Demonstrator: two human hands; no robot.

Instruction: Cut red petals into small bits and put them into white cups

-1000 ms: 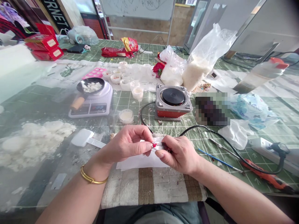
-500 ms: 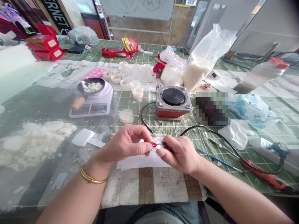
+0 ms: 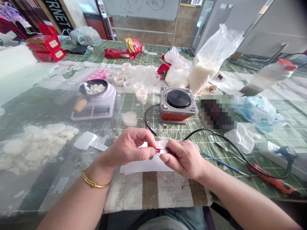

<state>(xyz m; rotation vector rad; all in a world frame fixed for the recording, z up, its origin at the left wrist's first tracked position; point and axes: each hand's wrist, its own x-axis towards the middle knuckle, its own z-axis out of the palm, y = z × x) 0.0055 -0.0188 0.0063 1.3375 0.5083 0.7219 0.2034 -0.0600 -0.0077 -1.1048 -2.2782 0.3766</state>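
Note:
A small red piece [image 3: 158, 150] is pinched between the thumb and fingertips of my left hand [image 3: 134, 147], which wears a gold bangle [image 3: 92, 182] at the wrist. My right hand [image 3: 183, 156] is closed around a slim tool [image 3: 165, 148], its dark part mostly hidden in the fingers and its tip at the red piece. Both hands meet over a sheet of white paper [image 3: 144, 166] on a striped towel [image 3: 150, 191] at the table's near edge.
A hot plate [image 3: 178, 103] stands beyond the hands, its black cable running right. To the left are a scale [image 3: 102, 108] with a small pan [image 3: 92, 88], a white spatula [image 3: 85, 141] and white flakes [image 3: 35, 143]. An orange-handled tool [image 3: 273, 180] lies right.
The red piece has shifted very slightly left between the fingertips. Both hands otherwise keep nearly the same place and grip.

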